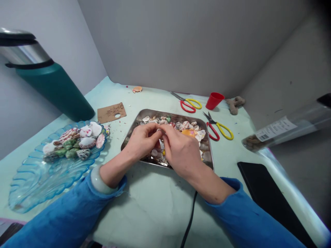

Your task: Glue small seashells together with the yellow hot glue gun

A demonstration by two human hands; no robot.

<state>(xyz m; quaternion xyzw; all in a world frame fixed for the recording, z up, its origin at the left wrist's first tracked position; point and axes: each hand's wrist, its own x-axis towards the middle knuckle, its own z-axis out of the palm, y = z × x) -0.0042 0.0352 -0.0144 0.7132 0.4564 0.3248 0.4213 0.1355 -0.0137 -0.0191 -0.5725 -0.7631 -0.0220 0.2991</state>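
My left hand point(143, 139) and my right hand point(181, 148) meet fingertip to fingertip above a metal tray point(210, 156). Both are closed in a pinch, and whatever sits between the fingertips is hidden or too small to name. Beneath them the tray holds many small seashells point(186, 124), with white, brown-speckled and greenish ones showing. An orange shell-like piece point(189, 132) lies just beyond my right hand. Part of the tray's contents is covered by my hands.
On the left are a blue scalloped dish point(49, 187) with shells and green stones, a teal bottle point(59, 88) and a cardboard piece point(110, 113). Scissors point(190, 103), more scissors point(219, 127), a red cup point(214, 100), a clear tube point(284, 127) and a black flat object point(269, 196) are right.
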